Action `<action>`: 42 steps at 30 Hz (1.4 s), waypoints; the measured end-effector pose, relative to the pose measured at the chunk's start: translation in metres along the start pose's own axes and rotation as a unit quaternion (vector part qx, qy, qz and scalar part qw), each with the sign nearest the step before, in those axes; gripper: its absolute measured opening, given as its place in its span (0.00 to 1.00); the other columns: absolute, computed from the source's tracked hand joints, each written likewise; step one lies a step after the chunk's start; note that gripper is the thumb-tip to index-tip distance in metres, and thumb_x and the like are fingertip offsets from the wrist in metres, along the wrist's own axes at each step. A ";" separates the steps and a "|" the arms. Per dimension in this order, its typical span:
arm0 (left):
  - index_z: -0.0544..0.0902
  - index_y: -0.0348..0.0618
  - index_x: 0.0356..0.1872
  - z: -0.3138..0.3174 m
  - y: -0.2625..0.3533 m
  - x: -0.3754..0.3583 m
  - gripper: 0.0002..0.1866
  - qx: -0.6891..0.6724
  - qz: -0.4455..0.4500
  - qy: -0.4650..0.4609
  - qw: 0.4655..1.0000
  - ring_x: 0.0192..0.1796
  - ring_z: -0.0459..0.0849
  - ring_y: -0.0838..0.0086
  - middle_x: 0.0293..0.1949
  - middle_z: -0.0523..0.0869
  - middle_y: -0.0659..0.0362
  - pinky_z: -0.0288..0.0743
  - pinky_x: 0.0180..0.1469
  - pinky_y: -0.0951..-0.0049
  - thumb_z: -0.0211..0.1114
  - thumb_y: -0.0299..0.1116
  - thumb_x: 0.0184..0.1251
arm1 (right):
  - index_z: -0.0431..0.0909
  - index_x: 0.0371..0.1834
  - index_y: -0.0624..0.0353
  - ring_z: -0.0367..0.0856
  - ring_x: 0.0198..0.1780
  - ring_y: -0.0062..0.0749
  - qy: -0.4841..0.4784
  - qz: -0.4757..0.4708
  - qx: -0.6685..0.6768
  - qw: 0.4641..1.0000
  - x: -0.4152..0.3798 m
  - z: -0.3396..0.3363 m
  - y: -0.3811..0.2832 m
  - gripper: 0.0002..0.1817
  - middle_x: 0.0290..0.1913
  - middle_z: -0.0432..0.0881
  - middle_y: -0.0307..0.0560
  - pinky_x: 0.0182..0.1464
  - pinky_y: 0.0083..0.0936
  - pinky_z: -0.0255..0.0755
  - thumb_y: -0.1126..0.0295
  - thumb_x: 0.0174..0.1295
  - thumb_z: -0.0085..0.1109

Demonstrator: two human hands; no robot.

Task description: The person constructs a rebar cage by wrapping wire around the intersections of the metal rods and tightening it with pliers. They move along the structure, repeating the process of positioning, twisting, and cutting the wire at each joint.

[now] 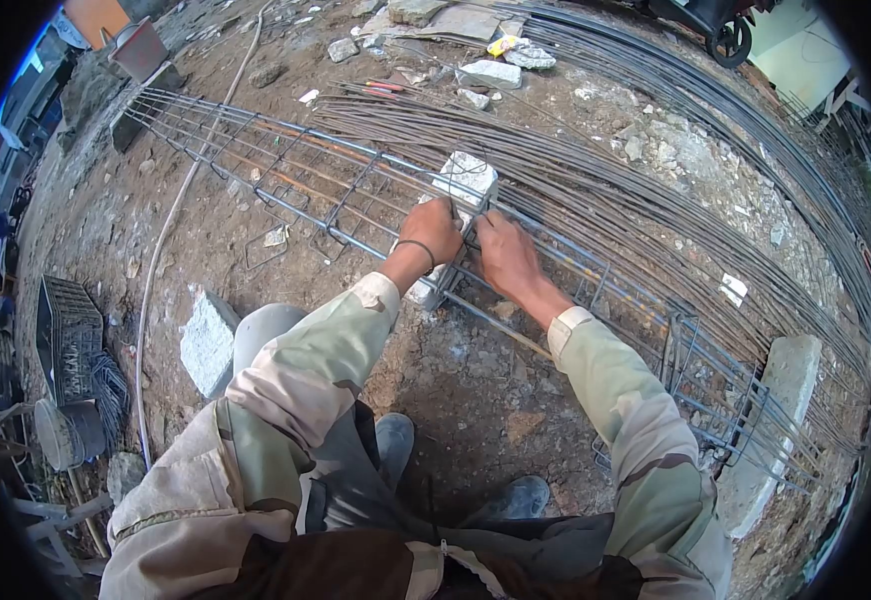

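Rebar cage [354, 188] lies across the white block [468, 178]. Loose rods [596, 190] crowd the ground beyond it, with a yellow packet [503, 46] farther off, any print too small to read. Left of the block: one hose [140, 370], one crate [76, 320], one stone [209, 342]; right of it, one slab [791, 400]. At the block, my left hand [434, 235] and right hand [511, 258] curl their fingers at the cage; I can't tell what they pinch.
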State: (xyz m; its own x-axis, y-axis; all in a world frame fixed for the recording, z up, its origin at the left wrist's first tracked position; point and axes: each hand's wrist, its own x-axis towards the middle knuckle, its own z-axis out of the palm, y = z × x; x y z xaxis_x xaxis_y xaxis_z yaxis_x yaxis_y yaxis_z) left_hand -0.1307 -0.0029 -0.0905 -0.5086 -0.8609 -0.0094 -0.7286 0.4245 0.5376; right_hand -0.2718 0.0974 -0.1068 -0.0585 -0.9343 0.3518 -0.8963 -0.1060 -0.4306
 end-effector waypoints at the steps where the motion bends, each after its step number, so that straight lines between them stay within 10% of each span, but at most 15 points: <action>1: 0.87 0.34 0.36 0.000 0.000 0.001 0.10 0.000 0.000 -0.002 1.000 0.46 0.88 0.41 0.38 0.89 0.37 0.80 0.51 0.49 0.69 0.33 0.63 | 0.84 0.37 0.63 0.87 0.44 0.57 -0.031 -0.043 -0.111 0.992 0.002 0.002 0.000 0.06 0.37 0.86 0.58 0.49 0.49 0.79 0.74 0.59 0.61; 11: 0.86 0.34 0.38 -0.007 0.000 -0.003 0.12 -0.038 -0.028 -0.030 0.998 0.48 0.88 0.43 0.39 0.89 0.38 0.81 0.52 0.51 0.71 0.35 0.64 | 0.84 0.34 0.66 0.90 0.39 0.58 -0.153 0.043 -0.146 0.976 0.019 0.000 -0.012 0.05 0.34 0.88 0.65 0.44 0.49 0.82 0.77 0.59 0.60; 15: 0.87 0.34 0.39 -0.007 -0.002 -0.006 0.12 -0.062 -0.054 -0.025 0.996 0.48 0.89 0.44 0.39 0.90 0.39 0.81 0.52 0.53 0.72 0.35 0.66 | 0.81 0.47 0.70 0.90 0.47 0.57 -0.173 0.144 -0.029 0.974 0.027 -0.007 -0.006 0.15 0.40 0.88 0.69 0.47 0.46 0.82 0.82 0.53 0.65; 18: 0.87 0.34 0.38 -0.009 0.000 -0.008 0.12 -0.066 -0.065 -0.019 0.996 0.49 0.89 0.45 0.40 0.90 0.39 0.81 0.52 0.53 0.72 0.35 0.66 | 0.67 0.63 0.73 0.89 0.48 0.40 -0.069 0.352 0.350 0.865 0.026 0.017 0.019 0.29 0.50 0.87 0.55 0.46 0.30 0.83 0.91 0.56 0.60; 22: 0.87 0.34 0.39 -0.009 0.001 -0.011 0.12 -0.066 -0.062 -0.020 0.996 0.49 0.90 0.47 0.39 0.91 0.41 0.81 0.52 0.54 0.72 0.35 0.67 | 0.71 0.58 0.75 0.89 0.46 0.36 0.007 0.389 0.483 0.785 0.018 0.013 0.008 0.24 0.47 0.88 0.55 0.46 0.25 0.82 0.91 0.57 0.61; 27: 0.89 0.37 0.35 -0.006 -0.008 -0.002 0.10 -0.119 -0.048 -0.035 0.991 0.38 0.92 0.55 0.29 0.92 0.49 0.83 0.48 0.60 0.71 0.35 0.67 | 0.87 0.42 0.67 0.92 0.38 0.32 0.076 0.312 0.293 0.900 0.005 0.022 -0.010 0.11 0.39 0.93 0.53 0.42 0.27 0.82 0.82 0.55 0.70; 31: 0.90 0.38 0.30 -0.008 -0.013 0.014 0.10 -0.098 -0.027 -0.031 0.994 0.34 0.91 0.58 0.26 0.91 0.52 0.83 0.46 0.62 0.72 0.35 0.65 | 0.88 0.41 0.65 0.89 0.35 0.53 0.142 0.089 0.120 0.979 -0.011 0.015 -0.032 0.08 0.35 0.90 0.59 0.42 0.39 0.82 0.80 0.59 0.64; 42: 0.92 0.45 0.31 -0.005 0.040 0.058 0.06 0.111 0.138 -0.099 0.979 0.44 0.91 0.51 0.36 0.91 0.46 0.84 0.48 0.55 0.74 0.31 0.51 | 0.83 0.42 0.62 0.88 0.36 0.46 -0.041 -0.236 -0.077 0.968 0.005 -0.004 0.002 0.11 0.37 0.87 0.55 0.37 0.41 0.82 0.78 0.55 0.62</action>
State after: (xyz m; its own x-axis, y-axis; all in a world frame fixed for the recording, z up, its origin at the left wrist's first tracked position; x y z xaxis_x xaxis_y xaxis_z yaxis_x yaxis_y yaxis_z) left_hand -0.1868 -0.0372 -0.0657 -0.7633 -0.6428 -0.0650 -0.6213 0.7027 0.3468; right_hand -0.2755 0.0941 -0.1024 0.4038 -0.8184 0.4088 -0.8695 -0.4823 -0.1068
